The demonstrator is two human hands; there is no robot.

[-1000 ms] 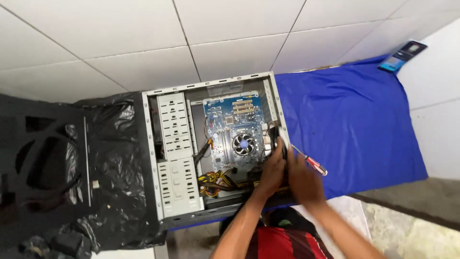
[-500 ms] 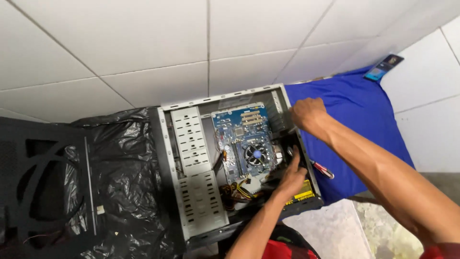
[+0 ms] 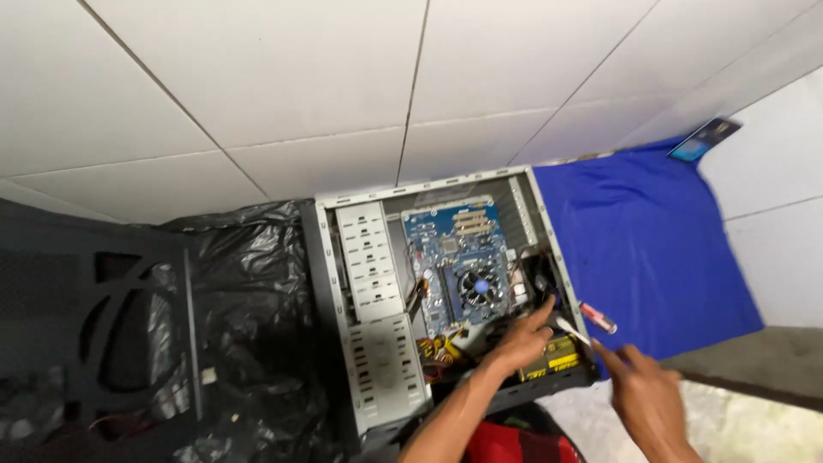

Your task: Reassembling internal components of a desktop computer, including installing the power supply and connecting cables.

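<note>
Beside case (image 3: 549, 225) right hand (image 3: 645, 396) withdrawn, left hand (image 3: 521, 341) stays

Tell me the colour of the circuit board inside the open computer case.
The motherboard is blue, seen best in the head view.

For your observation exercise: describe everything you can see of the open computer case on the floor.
The computer case is grey metal, lying on its side with the side panel off. Inside are a blue circuit board with a round black fan, perforated drive bays and yellow cables. It rests partly on black plastic sheeting. The left hand reaches inside.
</note>
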